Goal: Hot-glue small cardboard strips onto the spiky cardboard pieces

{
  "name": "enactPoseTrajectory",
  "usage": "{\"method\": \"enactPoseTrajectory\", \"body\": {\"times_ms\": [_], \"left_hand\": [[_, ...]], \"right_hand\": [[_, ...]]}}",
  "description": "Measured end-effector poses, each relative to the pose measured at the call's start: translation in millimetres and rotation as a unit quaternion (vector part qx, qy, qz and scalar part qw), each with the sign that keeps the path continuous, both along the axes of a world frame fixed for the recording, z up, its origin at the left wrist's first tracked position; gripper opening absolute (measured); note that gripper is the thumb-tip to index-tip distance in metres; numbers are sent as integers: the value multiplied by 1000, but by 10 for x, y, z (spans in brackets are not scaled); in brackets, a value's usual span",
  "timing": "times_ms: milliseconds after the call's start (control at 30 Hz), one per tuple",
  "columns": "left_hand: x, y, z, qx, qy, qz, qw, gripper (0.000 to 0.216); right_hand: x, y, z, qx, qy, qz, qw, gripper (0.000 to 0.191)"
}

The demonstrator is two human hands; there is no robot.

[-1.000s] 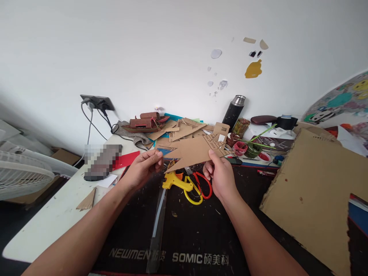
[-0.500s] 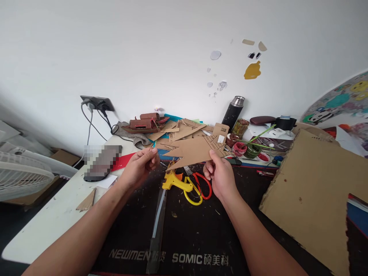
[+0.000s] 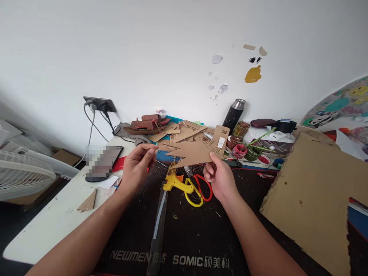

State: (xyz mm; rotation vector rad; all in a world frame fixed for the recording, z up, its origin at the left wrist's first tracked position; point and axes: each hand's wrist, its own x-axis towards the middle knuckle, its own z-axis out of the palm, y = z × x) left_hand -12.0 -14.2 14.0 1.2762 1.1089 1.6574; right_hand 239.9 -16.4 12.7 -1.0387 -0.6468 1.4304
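My right hand (image 3: 220,174) pinches a brown cardboard piece (image 3: 192,152) by its lower right edge, holding it above the desk. Jagged, pointed strips are cut into the cardboard's left end. Left of those points, my left hand (image 3: 139,163) is raised with thumb and index finger a little apart; I see nothing between them. Below the cardboard lies a yellow hot glue gun (image 3: 175,182), its nozzle end partly covered. Beside it rest scissors (image 3: 198,193) with one yellow and one red handle loop, their blades partly hidden under the cardboard.
Cardboard scraps (image 3: 188,131) and a brown model boat (image 3: 146,125) lie along the wall. A black thermos (image 3: 234,115) leans near paint jars (image 3: 240,150). A large cardboard sheet (image 3: 310,199) covers the right side. A phone (image 3: 107,165) and a fan (image 3: 25,172) are at left.
My left hand's fingers have loosened from a closed curl, and the hand has shifted slightly left. The cardboard has tilted a little in my right hand, which stays in place.
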Motion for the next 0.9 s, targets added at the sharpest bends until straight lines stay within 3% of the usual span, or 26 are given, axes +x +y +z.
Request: {"method": "enactPoseTrajectory", "body": {"times_ms": [200, 300, 400, 500, 633, 767, 900], "left_hand": [[-154, 130, 124, 45, -159, 124, 978, 38], [-208, 183, 165, 47, -191, 141, 970, 48], [-188, 180, 148, 46, -159, 125, 978, 60], [-137, 129, 91, 49, -85, 98, 990, 60], [-119, 39, 13, 100, 114, 75, 986, 31], [-133, -18, -26, 222, 337, 37, 914, 38], [-115, -27, -47, 304, 438, 21, 846, 41]], "right_hand": [[-12, 6, 8, -3, 5, -5, 1000, 61], [-13, 5, -2, -4, 8, -4, 1000, 60], [-11, 1, -3, -3, 8, -3, 1000, 61], [-13, -4, 3, -5, 4, 2, 1000, 61], [-19, -3, -8, -5, -5, 6, 1000, 63], [-22, 3, -31, -2, -4, 8, 1000, 63], [-26, 5, -37, -1, -2, 9, 1000, 62]]}}
